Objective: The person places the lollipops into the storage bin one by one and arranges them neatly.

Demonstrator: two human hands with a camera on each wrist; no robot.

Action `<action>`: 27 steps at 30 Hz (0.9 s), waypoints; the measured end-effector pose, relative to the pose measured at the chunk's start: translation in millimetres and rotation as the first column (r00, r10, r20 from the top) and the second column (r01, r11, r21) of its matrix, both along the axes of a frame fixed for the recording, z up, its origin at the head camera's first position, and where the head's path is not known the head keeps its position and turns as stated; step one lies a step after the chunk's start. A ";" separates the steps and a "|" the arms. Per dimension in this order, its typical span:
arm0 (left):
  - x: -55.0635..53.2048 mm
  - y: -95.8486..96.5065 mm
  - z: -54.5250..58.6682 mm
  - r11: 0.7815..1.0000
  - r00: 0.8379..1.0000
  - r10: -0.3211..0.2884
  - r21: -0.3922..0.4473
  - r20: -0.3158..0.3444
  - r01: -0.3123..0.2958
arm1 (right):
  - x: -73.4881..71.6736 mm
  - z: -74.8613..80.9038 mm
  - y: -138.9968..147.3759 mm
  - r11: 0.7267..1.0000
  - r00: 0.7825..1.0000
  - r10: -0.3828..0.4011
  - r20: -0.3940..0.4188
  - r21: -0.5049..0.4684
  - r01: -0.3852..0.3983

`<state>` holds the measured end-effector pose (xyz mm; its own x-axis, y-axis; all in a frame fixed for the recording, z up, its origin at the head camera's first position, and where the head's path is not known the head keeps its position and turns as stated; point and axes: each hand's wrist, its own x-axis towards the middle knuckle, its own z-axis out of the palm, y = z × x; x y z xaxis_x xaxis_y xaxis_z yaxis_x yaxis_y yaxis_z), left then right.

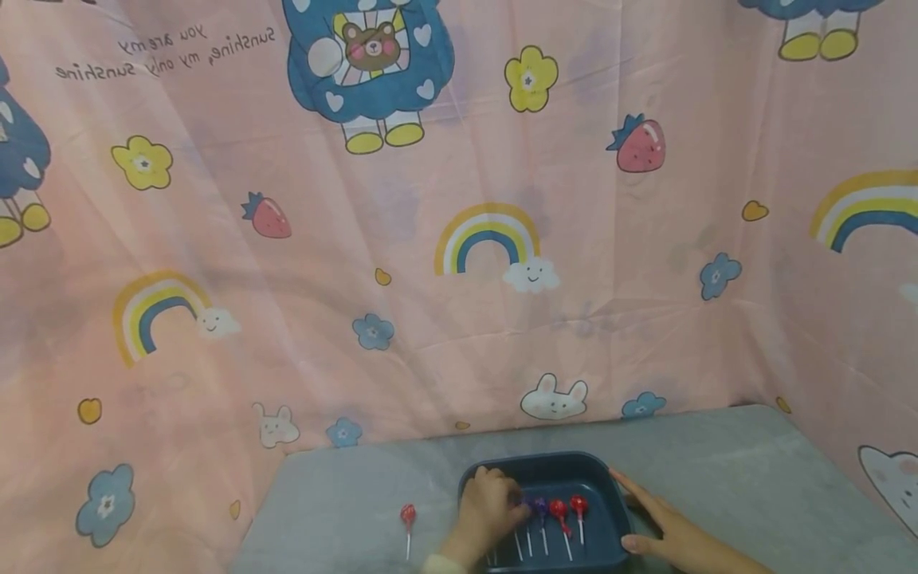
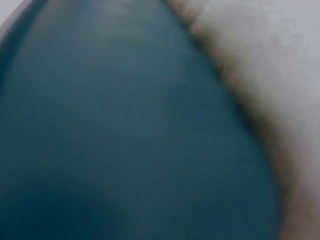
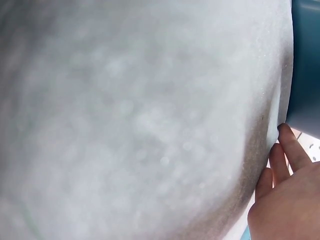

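In the head view, a dark blue tray (image 1: pixel 598 486) holds a row of lollipops, with purple lollipops (image 1: pixel 541 507) and red lollipops (image 1: pixel 578 504) showing, their white sticks toward me. My left hand (image 1: pixel 489 506) reaches over the tray's left part and pinches a dark-headed lollipop between thumb and fingers. It hides the left end of the row. My right hand (image 1: pixel 667 530) rests against the tray's right side, thumb and fingers spread along the outer wall. Blue tray surface (image 2: pixel 130 125) fills most of the left wrist view, blurred. In the right wrist view, extended fingers (image 3: pixel 295 150) lie near the tray wall.
A single red lollipop (image 1: pixel 408 514) lies on the grey cloth-covered table (image 1: pixel 344 494) left of the tray. Behind the table hangs a pink curtain (image 1: pixel 459 335) printed with rainbows, flowers and strawberries.
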<state>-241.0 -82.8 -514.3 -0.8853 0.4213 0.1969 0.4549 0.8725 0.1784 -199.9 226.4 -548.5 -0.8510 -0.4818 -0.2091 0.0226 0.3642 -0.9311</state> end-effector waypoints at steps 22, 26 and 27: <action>7.6 -88.0 36.2 0.900 0.983 0.170 0.394 0.071 -0.184 | -2.3 -1.3 -0.1 0.999 1.000 -0.005 -0.018 0.035 0.006; 6.9 -117.5 34.2 0.893 0.979 0.200 0.403 0.038 -0.198 | -3.4 -0.5 0.2 1.000 1.000 -0.001 0.005 0.028 0.001; 6.9 -124.6 32.5 0.892 0.978 0.206 0.403 0.040 -0.205 | -3.6 -0.7 0.4 1.000 1.000 0.001 0.004 0.026 -0.001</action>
<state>-234.1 -207.4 -481.9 -0.9424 0.1140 0.3144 0.2746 0.8003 0.5330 -203.5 226.8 -549.2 -0.8494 -0.4773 -0.2253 0.0262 0.3881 -0.9212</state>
